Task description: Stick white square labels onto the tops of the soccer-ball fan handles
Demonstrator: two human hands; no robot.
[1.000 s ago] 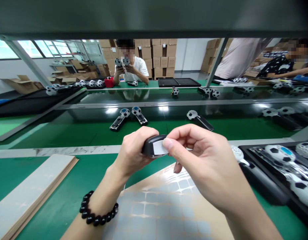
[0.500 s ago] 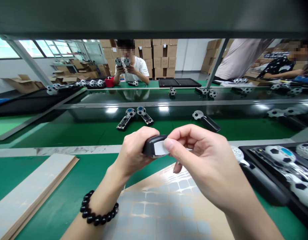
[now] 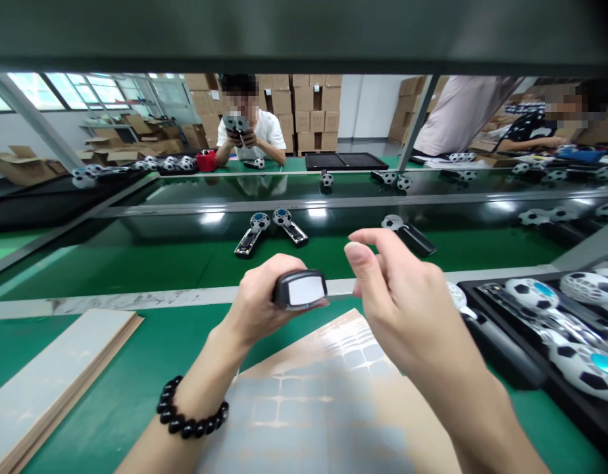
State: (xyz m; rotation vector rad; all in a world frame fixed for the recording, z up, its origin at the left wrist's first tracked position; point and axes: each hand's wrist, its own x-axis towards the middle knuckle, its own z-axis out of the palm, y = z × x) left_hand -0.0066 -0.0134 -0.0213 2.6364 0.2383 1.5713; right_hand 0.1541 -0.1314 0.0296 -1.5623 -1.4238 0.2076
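Note:
My left hand (image 3: 262, 289) is closed around a black fan handle (image 3: 279, 293), whose end faces me. A white rectangular label (image 3: 306, 291) lies flat on that end. The rest of the handle is hidden by my fingers. To the right, my right hand (image 3: 403, 289) is held apart from the handle, thumb and index finger slightly parted with nothing visible between them. Beneath both hands lies a backing sheet (image 3: 304, 408) bearing rows of pale grey labels.
Left lies a stack of label sheets (image 3: 62, 375). At right, a black tray (image 3: 570, 408) holds football-patterned fans, with a black-handled fan (image 3: 506, 345) along its edge. Two opened fans (image 3: 247, 240) and another fan (image 3: 415, 238) lie ahead. Co-workers (image 3: 269, 131) sit across.
My right hand has let go of the label and drawn away to the right. The label now lies fully visible on the handle end. The view has shifted slightly.

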